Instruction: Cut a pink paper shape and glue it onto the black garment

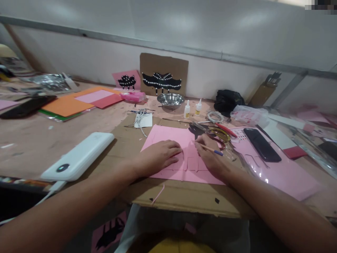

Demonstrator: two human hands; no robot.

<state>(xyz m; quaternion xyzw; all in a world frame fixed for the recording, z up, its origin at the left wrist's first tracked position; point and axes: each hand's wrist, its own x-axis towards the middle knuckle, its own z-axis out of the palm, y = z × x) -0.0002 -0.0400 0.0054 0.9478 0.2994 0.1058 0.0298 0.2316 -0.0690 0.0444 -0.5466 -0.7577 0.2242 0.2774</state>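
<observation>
A pink sheet of paper (168,135) with drawn lines lies on brown cardboard (123,140) in front of me. My left hand (163,155) rests flat on its left part, fingers stretched out. In my right hand (207,151) is a pencil (214,151) with a blue end, its tip close to the paper right of the middle. Just beyond my right hand lie scissors with yellow handles (220,134) and a dark paper piece (196,130), partly hidden by the scissors.
A white power bank (79,156) with a cable lies at left. Behind the sheet stand a metal bowl (171,101) and two small glue bottles (186,110). On the right, a black phone (262,144) rests on plastic-covered pink paper (284,179). Coloured sheets (68,102) lie back left.
</observation>
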